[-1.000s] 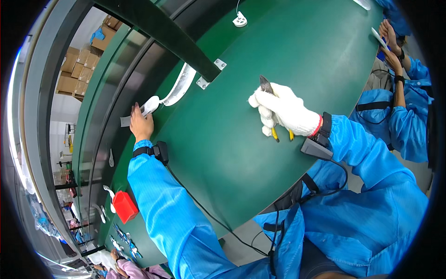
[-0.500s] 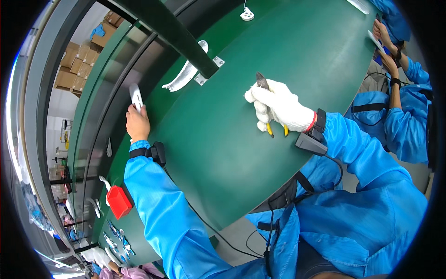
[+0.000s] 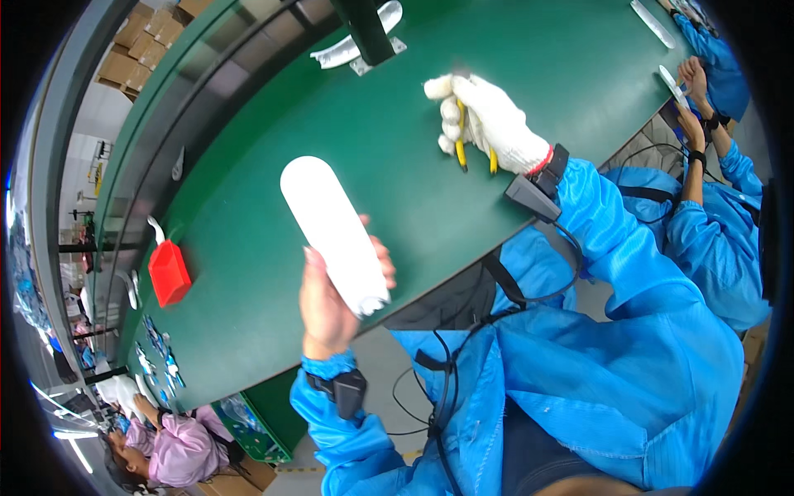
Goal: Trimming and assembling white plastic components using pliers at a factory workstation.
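My bare left hand (image 3: 324, 306) is wrapped round a long white plastic part (image 3: 327, 219), which has one rounded end and a notched, uneven end near my wrist. The part is held up over the near side of the green work surface (image 3: 248, 322), its smooth face toward me. My right hand (image 3: 496, 120), in a white knitted glove with a red cuff edge, is closed round pliers (image 3: 461, 140) with yellow handles. The handle ends stick out below the fingers; the dark jaws are mostly hidden by the glove. My two hands are well apart.
A dark post (image 3: 364, 33) on a metal foot stands at the back, beside a curved white part (image 3: 347, 50). A red scoop-shaped tray (image 3: 169, 273) lies left, near small blue-and-white pieces (image 3: 161, 355). At right a co-worker's hands (image 3: 693, 99) hold a white piece (image 3: 673, 84).
My left hand has brought the white part from the far left back toward me and turned its broad face up. My right hand still grips the pliers; the whole view has shifted.
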{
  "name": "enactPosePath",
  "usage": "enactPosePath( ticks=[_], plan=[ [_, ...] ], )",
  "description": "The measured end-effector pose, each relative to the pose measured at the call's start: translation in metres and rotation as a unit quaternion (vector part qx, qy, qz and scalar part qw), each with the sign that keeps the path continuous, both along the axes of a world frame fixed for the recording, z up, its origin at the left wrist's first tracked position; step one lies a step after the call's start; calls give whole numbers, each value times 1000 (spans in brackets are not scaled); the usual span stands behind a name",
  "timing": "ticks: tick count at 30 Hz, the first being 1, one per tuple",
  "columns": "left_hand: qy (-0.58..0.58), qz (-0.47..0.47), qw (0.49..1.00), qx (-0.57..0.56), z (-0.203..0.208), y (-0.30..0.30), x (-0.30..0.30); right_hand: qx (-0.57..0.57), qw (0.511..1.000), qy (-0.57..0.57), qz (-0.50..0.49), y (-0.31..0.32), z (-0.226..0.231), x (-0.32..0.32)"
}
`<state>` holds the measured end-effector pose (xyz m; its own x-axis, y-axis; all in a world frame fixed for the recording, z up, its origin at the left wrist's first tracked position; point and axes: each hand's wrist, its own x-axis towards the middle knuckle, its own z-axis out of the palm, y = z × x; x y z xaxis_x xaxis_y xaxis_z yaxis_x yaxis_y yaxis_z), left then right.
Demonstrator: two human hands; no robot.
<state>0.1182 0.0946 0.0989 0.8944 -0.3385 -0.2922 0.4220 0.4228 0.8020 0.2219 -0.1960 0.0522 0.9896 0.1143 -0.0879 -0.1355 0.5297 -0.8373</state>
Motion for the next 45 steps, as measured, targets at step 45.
enactPosePath(
  ticks=[45],
  plan=[
    [50,21,981,-187,-109,-68,-117,-212,970,57,108,134,53,-96]
  ],
)
